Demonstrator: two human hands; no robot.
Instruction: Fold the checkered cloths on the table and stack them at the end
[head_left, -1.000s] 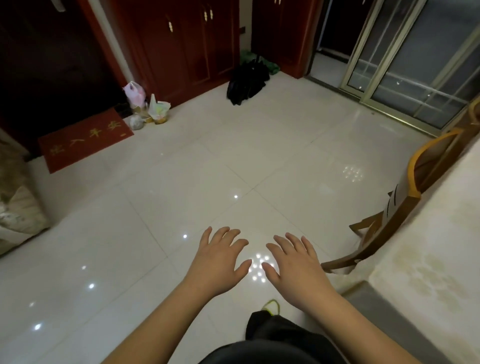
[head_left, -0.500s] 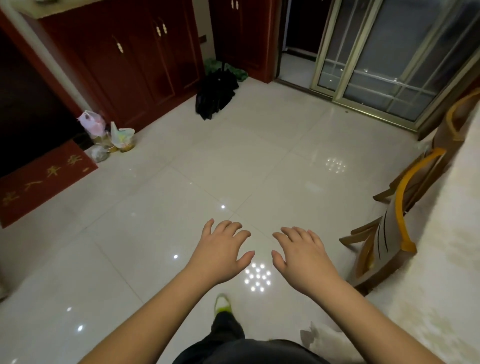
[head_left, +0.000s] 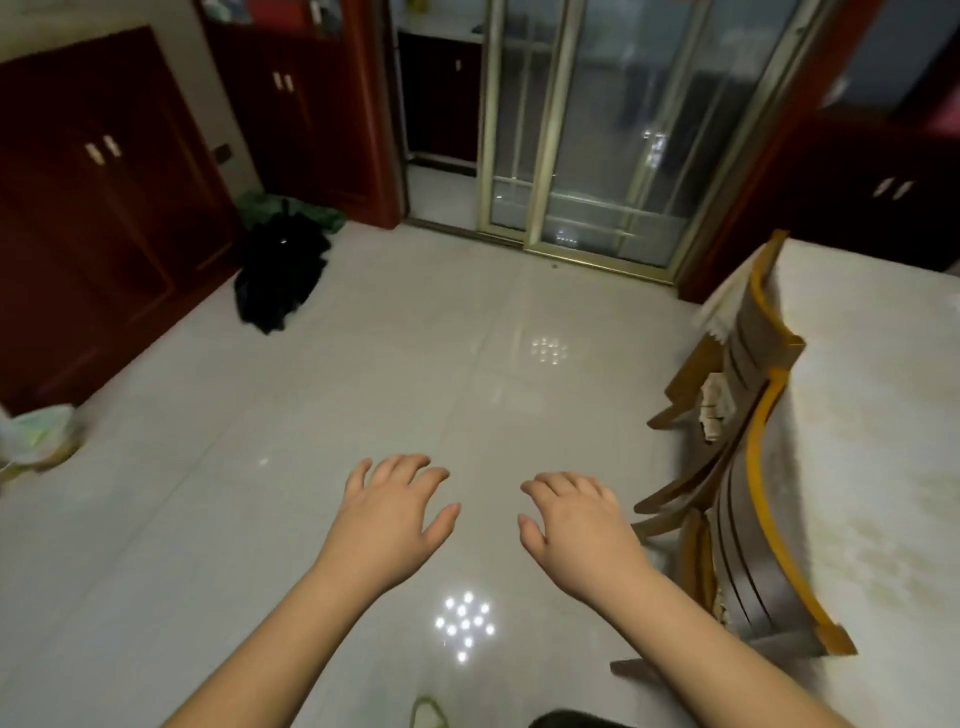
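My left hand (head_left: 390, 512) and my right hand (head_left: 577, 522) hover palm-down over the pale floor tiles, a short gap between them, fingers loosely bent and holding nothing. A table (head_left: 878, 415) under a cream cloth fills the right side of the view. No checkered cloth shows on the part of it that I see.
Two wooden chairs (head_left: 748, 499) with yellow-rimmed backs stand against the table's left edge. A black bag (head_left: 280, 275) lies by dark red cabinets (head_left: 104, 208) at the left. Sliding glass doors (head_left: 587, 130) close the far wall. Plastic bags (head_left: 39, 434) sit at the left edge.
The view has swung to the right: the red mat has left the frame, the glass doors sit centred and more of the table shows. Both hands keep their pose, a little further apart.
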